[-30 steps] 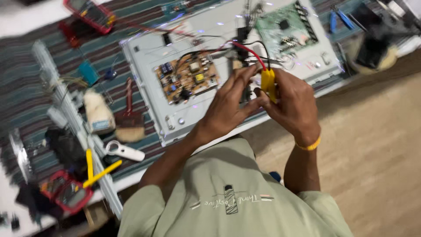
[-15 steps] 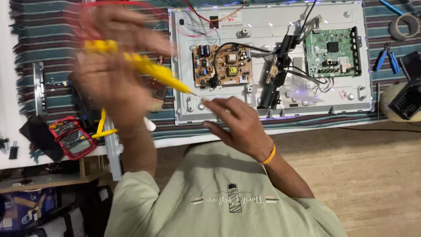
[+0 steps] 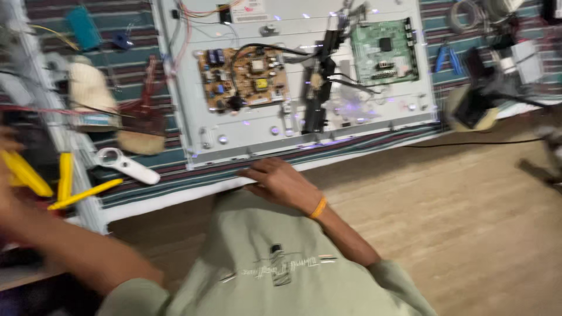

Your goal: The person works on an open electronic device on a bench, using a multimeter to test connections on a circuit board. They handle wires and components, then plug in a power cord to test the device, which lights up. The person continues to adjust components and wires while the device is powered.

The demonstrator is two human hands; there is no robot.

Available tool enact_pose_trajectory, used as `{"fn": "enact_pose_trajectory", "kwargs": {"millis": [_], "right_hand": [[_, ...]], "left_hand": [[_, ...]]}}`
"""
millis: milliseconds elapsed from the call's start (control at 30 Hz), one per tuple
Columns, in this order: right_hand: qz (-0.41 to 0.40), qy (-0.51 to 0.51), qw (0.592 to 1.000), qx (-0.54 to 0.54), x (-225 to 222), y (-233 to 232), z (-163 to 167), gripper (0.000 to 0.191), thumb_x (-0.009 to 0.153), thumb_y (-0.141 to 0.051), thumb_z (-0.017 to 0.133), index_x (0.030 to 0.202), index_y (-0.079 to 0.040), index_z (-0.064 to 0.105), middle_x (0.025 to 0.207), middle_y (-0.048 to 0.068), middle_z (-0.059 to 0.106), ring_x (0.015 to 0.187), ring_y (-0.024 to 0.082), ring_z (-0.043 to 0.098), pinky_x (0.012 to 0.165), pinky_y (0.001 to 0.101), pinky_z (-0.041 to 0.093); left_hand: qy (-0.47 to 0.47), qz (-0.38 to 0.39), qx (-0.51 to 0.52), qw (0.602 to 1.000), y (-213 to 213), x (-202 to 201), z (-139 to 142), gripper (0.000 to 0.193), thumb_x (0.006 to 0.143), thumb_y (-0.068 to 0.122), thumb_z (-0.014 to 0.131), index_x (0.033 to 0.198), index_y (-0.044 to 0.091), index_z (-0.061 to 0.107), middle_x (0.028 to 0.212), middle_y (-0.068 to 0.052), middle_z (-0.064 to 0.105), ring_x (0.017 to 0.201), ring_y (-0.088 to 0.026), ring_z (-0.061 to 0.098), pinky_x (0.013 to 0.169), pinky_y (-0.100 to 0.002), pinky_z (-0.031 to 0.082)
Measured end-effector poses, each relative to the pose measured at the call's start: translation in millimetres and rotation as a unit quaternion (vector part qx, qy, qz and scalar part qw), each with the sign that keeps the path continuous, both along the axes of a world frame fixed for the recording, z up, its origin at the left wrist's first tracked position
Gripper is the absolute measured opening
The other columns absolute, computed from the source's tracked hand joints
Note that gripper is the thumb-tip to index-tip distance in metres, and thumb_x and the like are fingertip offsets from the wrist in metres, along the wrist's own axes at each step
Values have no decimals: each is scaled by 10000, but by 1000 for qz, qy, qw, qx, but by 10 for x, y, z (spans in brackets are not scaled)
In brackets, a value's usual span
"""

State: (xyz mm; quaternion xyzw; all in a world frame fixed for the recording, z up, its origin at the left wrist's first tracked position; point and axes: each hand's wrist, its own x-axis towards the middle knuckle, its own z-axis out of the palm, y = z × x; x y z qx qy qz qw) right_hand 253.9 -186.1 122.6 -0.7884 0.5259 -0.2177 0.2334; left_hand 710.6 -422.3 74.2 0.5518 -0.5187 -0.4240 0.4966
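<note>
1. Right hand (image 3: pixel 281 182) laid flat, fingers loose, nothing gripped, on striped cloth (image 3: pixel 175 169) at near edge.
2. Left hand (image 3: pixel 9 175), blurred at left edge, by yellow probe (image 3: pixel 23 174); grip can't be told.
3. Metal panel (image 3: pixel 304 126) w/ brown board (image 3: pixel 243 78) seen beyond.

Pale sage-green short-sleeved T-shirt (image 3: pixel 275 263), small embroidered chest motif; orange wristband (image 3: pixel 318 208) on right wrist.

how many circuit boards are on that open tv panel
2: a brown board left of centre on the grey back panel, and a green board toward its upper right. Smaller boards may be hidden under the black cables.
</note>
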Motion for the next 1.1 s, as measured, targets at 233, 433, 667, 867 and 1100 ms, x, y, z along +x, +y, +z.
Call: {"fn": "enact_pose_trajectory", "kwargs": {"millis": [233, 433, 667, 867, 1100], "right_hand": [[-54, 2, 998, 13, 16, -93, -2, 352, 908, -263, 734, 1208, -82, 698, 1001, 154, 717, 952, 366, 673, 831, 460, 528], [-75, 12, 997, 23, -82, -3, 29, 371, 911, -235, 723, 1250, -87, 690, 1016, 150, 718, 962, 364, 668, 842, 465, 526], [-97, 9, 995, 31, -85, 44, -12, 394, 911, -233, 719, 1265, -68, 666, 1066, 124, 728, 1010, 348, 667, 872, 459, 512], [-128, 11, 990, 56, -78, 171, -162, 413, 899, -247, 736, 1266, -70, 667, 1082, 132, 719, 1011, 338, 665, 874, 447, 512], [-223, 19, 974, 42, -161, 494, -330, 423, 874, -280, 736, 1241, -79, 670, 1061, 134, 716, 1033, 324, 669, 844, 463, 515]], "left_hand": [[-504, 8, -121, 855, -578, -7, -383, 292, 983, 83, 792, 1205, -35, 643, 1026, -238, 676, 970, -469, 651, 839, -543, 501], [-553, 164, -181, 796, -297, -435, -221, 573, 917, 137, 805, 1364, -70, 513, 1460, -261, 461, 1329, -466, 468, 1086, -542, 403], [-286, 7, -288, 914, 21, -1521, 393, 267, 1130, 97, 742, 1325, -32, 612, 1311, -183, 612, 1232, -372, 622, 1072, -481, 503], [-229, -221, -207, 925, 475, -2530, 558, 348, 1009, 71, 741, 1328, -13, 629, 1243, -191, 665, 1146, -353, 669, 998, -435, 522], [-159, -292, -209, 919, 682, -2826, 589, 254, 1062, 59, 710, 1299, -24, 673, 1185, -170, 721, 1060, -262, 709, 968, -369, 562]]}}
